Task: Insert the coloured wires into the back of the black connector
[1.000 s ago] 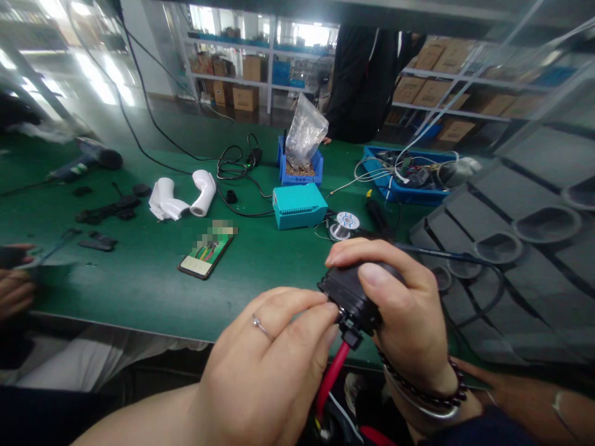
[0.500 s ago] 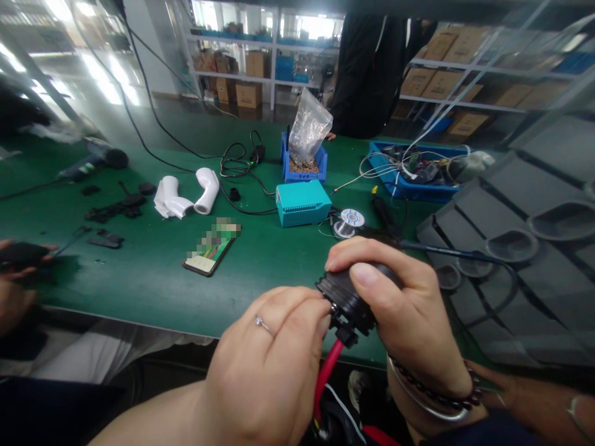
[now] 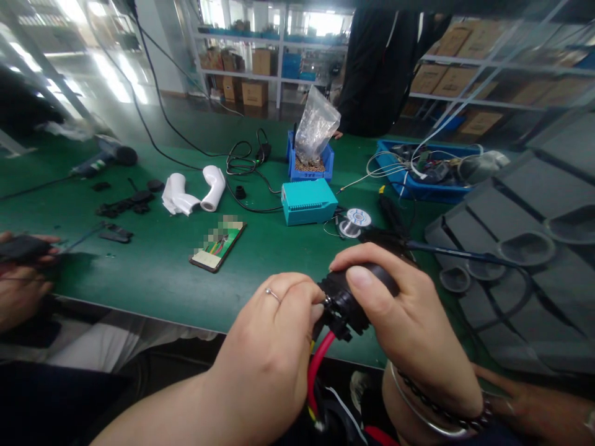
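My right hand [image 3: 400, 310] is wrapped round a black round plastic housing [image 3: 344, 294], thumb on top. At the housing's left side my left hand [image 3: 276, 334] is closed, its fingertips pinched against the housing's open end; what they pinch there is hidden. A thick red cable [image 3: 316, 365] runs down from the housing between my hands, with yellow wire beside it. Beyond my hands, a phone [image 3: 217, 248] lies on the green table, and a solder spool [image 3: 356, 222] stands near a teal box [image 3: 309, 201].
White curved pipe pieces [image 3: 212, 189] lie left of the teal box. Behind it sits a blue bin [image 3: 309, 174] of small metal parts. Grey bins [image 3: 515, 266] rise at the right, before a blue tray [image 3: 432, 191]. A co-worker's hands [image 3: 23, 285] hold a black part at the left.
The view has shifted slightly, so the table things sit a little further right. My left hand has turned a bit, and the red cable bends further left.
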`<control>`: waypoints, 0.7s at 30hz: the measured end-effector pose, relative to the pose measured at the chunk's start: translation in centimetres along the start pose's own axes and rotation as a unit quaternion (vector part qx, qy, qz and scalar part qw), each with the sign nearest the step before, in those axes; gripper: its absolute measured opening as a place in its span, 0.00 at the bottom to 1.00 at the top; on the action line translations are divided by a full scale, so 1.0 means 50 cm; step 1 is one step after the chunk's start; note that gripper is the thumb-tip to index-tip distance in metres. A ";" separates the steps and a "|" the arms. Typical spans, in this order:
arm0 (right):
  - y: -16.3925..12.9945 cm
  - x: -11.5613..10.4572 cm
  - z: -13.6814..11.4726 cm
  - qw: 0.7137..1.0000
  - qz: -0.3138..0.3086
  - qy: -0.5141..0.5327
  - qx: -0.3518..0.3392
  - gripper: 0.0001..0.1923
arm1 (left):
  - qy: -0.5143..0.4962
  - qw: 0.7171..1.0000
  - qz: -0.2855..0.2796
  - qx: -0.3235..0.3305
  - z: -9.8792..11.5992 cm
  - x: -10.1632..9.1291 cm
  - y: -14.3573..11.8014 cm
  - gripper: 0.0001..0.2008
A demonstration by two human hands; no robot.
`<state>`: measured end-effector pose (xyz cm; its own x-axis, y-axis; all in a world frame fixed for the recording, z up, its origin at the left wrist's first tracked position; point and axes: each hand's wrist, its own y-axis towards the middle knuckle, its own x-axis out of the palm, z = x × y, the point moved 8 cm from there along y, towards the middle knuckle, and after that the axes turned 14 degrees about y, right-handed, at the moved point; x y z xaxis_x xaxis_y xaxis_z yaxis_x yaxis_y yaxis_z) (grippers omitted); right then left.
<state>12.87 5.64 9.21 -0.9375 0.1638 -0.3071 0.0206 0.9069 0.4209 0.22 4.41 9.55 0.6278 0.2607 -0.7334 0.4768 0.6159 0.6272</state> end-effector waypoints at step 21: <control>-0.012 0.060 0.104 0.925 0.096 0.340 0.140 0.14 | 0.020 0.991 0.131 -0.014 0.006 -0.017 -0.066 0.16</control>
<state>11.85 7.59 3.58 -0.9074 0.1356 0.3978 0.2085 0.9671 0.1458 -1.68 1.94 8.18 0.7030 0.4429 -0.5564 0.2836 0.5429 0.7905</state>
